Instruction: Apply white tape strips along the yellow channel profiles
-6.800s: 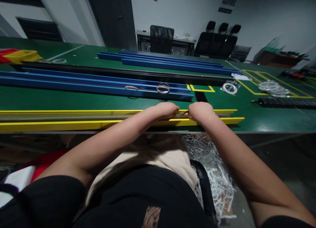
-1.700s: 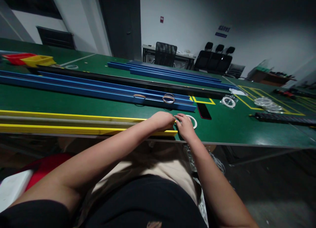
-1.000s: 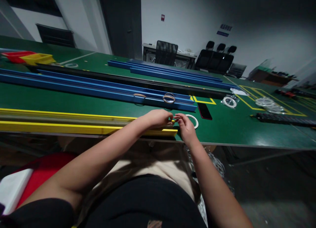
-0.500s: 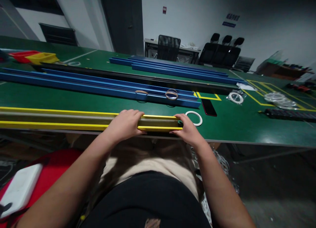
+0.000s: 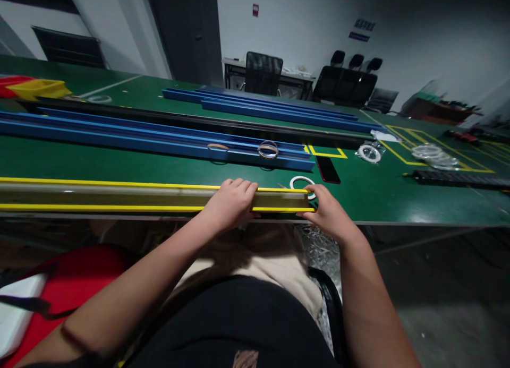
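A long channel profile with yellow edges (image 5: 159,198) lies along the front edge of the green table (image 5: 378,198). Across it, near its right end, my left hand (image 5: 231,200) is wrapped over both edges. My right hand (image 5: 324,211) grips the right end itself, thumb on the near edge and fingers on the far one. Just behind that end lies a white tape roll (image 5: 297,181), partly covered by the profile and my right hand. A phone with a dark screen (image 5: 328,169) rests farther back.
Blue channel profiles (image 5: 139,139) lie behind, with a tape roll (image 5: 268,150) standing on them. A long black profile (image 5: 239,128) and more blue profiles (image 5: 279,109) are farther back. To the right are a wrapped roll (image 5: 369,153) and a black strip (image 5: 458,179). A yellow tray (image 5: 40,89) stands far left.
The yellow-edged profile and both hands have moved right, so its end now overlaps the white tape roll. My hands keep their grip. The whole view has shifted slightly.
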{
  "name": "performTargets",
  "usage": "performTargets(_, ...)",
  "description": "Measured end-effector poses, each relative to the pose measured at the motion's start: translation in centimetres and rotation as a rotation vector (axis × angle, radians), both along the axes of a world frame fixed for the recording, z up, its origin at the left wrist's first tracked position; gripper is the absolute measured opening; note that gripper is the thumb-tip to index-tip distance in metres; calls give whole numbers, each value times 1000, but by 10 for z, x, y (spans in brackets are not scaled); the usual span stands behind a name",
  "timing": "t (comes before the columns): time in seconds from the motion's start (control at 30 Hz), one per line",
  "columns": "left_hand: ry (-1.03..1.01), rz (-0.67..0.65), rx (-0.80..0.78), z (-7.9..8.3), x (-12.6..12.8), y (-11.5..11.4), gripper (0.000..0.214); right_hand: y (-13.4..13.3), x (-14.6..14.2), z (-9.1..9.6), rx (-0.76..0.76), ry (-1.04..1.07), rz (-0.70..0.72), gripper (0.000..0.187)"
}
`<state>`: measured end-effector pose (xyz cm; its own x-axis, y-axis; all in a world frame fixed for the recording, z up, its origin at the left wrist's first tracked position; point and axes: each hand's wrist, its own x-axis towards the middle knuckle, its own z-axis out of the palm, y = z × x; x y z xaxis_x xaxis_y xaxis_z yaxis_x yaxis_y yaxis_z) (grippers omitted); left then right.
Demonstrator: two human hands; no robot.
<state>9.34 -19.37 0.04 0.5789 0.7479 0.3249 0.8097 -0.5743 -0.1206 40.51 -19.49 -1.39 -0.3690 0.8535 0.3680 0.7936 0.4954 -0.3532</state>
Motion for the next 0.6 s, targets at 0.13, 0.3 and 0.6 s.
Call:
performTargets(0.13,5,-26,-22,1,5,6,59,-2,7,0,-19,-35,-35,58)
performTargets(0.3,5,-83,-40,4,16,13,60,-10,-3,16,-11,-237,-132,61)
performTargets(0.6,-65,-61,-5,-7,24,-5,47,-28,-55,10,113,-240,-83,57)
